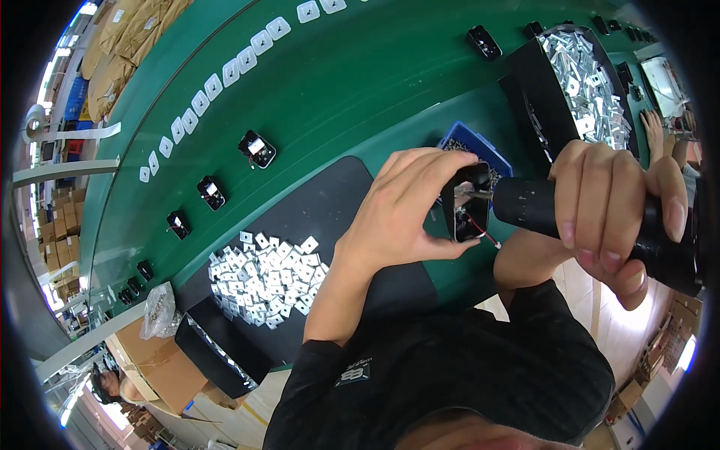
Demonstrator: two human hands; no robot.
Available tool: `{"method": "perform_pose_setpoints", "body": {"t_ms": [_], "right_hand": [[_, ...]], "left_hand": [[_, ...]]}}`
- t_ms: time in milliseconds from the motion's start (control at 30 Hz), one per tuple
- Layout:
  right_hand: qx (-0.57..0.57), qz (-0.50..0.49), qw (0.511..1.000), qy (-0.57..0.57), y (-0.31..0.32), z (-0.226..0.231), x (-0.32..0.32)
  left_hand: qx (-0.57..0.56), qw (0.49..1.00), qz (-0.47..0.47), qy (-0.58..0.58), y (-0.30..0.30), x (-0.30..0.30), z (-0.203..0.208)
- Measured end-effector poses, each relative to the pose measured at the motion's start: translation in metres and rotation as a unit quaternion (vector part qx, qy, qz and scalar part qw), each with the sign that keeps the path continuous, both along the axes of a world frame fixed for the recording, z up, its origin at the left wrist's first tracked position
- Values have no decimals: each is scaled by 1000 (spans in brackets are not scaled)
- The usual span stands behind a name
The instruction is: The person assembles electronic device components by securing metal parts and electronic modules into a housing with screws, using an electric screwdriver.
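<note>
Right hand (611, 206) wrapped around 1 black cylindrical tool (529, 202), its tip at the opening of 1 black rectangular plastic housing (462, 217). Left hand (401, 202) pinches the housing between thumb and fingers, near 1 blue plastic bin (491, 142) of small metal parts (454, 145); farther, green conveyor belt (360, 97).

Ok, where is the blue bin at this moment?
In the head view, the blue bin is right of centre, just beyond the black case in the left hand and left of the large black box of metal parts.
</note>
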State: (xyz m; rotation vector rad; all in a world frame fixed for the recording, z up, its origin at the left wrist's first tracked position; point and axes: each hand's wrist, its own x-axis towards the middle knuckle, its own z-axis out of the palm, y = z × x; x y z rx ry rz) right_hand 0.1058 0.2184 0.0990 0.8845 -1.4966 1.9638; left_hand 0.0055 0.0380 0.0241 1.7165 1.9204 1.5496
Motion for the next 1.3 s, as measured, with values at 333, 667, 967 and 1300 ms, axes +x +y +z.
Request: {"method": "perform_pose_setpoints", "body": {"t_ms": [333, 667, 967, 1300], "right_hand": [[-281, -157, 944, 70, 17, 8, 50], [-202, -172, 959, 96, 7, 0, 30], [-128, -176, 970, 105, 25, -3, 39], [-187, -200, 952, 139, 6, 5, 38]], "left_hand": [[-166, 937, 304, 46, 0, -67, -38], [-254, 924, 278, -71, -12, -114, -92], [-88, 986, 139, 15, 24, -16, 2], [-301, 939, -25, 166, 53, 45, -32]]}}
